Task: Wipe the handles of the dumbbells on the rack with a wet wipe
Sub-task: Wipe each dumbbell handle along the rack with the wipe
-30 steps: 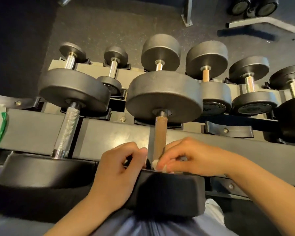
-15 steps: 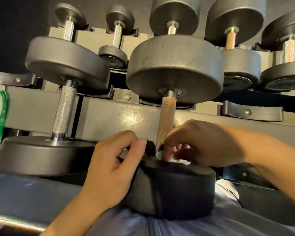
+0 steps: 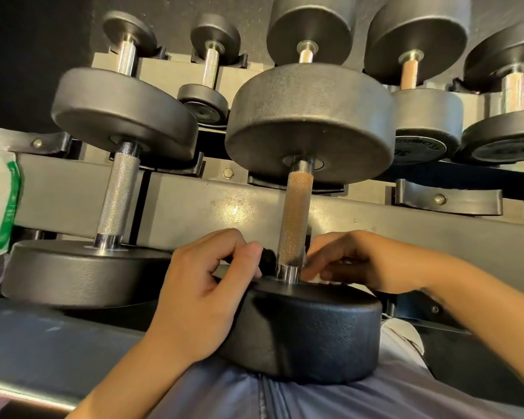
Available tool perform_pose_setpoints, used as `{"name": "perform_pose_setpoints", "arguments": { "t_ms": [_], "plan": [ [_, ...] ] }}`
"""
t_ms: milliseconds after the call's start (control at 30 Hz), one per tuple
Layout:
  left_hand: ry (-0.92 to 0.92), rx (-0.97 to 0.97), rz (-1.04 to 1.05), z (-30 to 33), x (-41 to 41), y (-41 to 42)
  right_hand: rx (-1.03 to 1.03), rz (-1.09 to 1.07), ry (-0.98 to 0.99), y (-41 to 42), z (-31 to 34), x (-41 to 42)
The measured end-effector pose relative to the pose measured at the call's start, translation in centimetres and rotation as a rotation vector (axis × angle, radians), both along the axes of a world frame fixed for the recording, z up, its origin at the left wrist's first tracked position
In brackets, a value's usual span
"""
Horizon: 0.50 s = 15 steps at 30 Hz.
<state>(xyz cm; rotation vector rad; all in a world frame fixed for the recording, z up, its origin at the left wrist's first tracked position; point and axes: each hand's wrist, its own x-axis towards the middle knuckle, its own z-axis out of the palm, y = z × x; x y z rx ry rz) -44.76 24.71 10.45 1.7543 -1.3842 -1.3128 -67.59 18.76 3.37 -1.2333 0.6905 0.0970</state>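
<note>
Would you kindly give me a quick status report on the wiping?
Left hand grips dumbbell head. Right hand pinches wet wipe at base of handle. Nothing blocking.

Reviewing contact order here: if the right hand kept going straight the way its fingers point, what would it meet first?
Probably the base of the handle: the right hand, holding a bit of white wipe, points leftward at its chrome collar, seemingly touching already; depth is unclear.

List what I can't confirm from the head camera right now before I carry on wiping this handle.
- White wet wipe: only a sliver shows under the right hand, whose fingers hide the rest.
- Small black object at the left hand: mostly covered by the fingers, so unidentifiable.
- Green-and-white packet: cut off by the left edge.
- Embossed numbers on the rear black dumbbell's end face: too small to read.
</note>
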Motion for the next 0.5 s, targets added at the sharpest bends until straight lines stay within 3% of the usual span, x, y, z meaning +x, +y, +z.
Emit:
{"name": "perform_pose_setpoints", "arguments": {
  "t_ms": [200,300,400,500],
  "plan": [
    [0.000,-0.024,-0.005,0.0,0.0,-0.1,-0.125,0.005,-0.021,-0.5,2.3,0.0],
    [-0.003,-0.050,-0.006,0.0,0.0,0.0,-0.325,0.050,-0.019,-0.9,3.0,0.8],
    [0.046,-0.103,0.120,-0.1,0.1,0.3,-0.533,0.122,-0.007,-1.2,3.1,2.3],
    [0.120,-0.132,0.310,-0.5,0.2,0.5,-0.697,0.165,-0.132,-0.4,2.5,3.6]
  ]
}}
